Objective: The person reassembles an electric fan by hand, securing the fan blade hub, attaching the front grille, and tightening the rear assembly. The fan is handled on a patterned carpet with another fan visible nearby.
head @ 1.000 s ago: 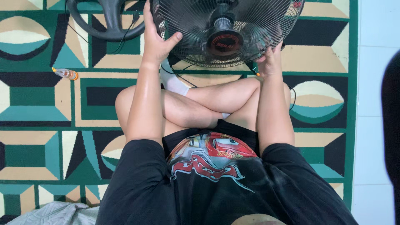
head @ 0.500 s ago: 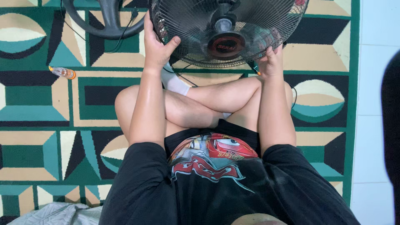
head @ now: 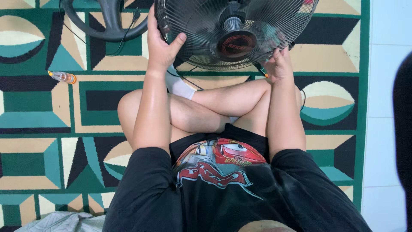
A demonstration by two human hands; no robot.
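From the head view, the person sat cross-legged on a patterned carpet [head: 38, 107], the left hand [head: 159, 43] curled around the left rim of a black wire fan guard [head: 274, 17], thumb pressed on the grille's face and the other fingers hooked behind it, while the right hand [head: 279, 64] had its fingers closed on the guard's lower right rim. The fan lay just beyond the crossed knees, its round hub [head: 237, 43] between the two hands. A black ring-shaped base [head: 109, 25] lay beside the left hand, and a small clear bottle with an orange cap [head: 63, 77] lay well apart on the carpet.
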